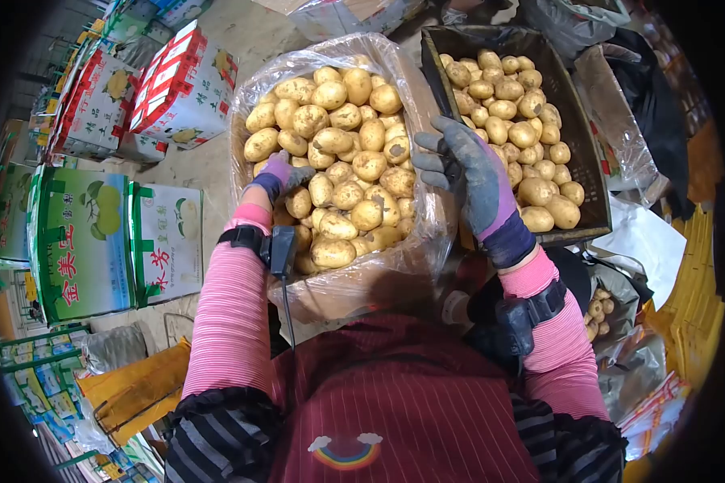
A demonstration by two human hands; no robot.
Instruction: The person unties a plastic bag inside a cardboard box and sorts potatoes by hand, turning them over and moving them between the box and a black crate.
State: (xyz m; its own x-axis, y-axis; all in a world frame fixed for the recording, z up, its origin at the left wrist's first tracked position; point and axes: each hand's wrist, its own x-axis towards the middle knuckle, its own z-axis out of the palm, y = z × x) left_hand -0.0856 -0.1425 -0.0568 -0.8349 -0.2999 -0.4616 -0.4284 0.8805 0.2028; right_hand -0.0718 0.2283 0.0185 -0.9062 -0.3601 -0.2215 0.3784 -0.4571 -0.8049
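Observation:
A cardboard box [342, 291] lined with clear plastic stands in front of me, heaped with potatoes [330, 140]. My left hand [280, 174], in a purple and grey glove, rests at the heap's left side; its thumb and fingers are apart and touch the potatoes. Over the box's right edge hovers my right hand [474, 177], gloved alike, its fingers stretched and slightly bent with nothing visible in them. Beside it, to the right, a dark crate [594, 189] holds more potatoes [503, 105].
Printed cartons [181, 88] are stacked at the far left, with green pear cartons [89, 241] nearer. A flattened, plastic-covered box [620, 121] lies right of the crate. Yellow crates [689, 274] line the right edge. A bag with small potatoes [598, 312] sits by my right elbow.

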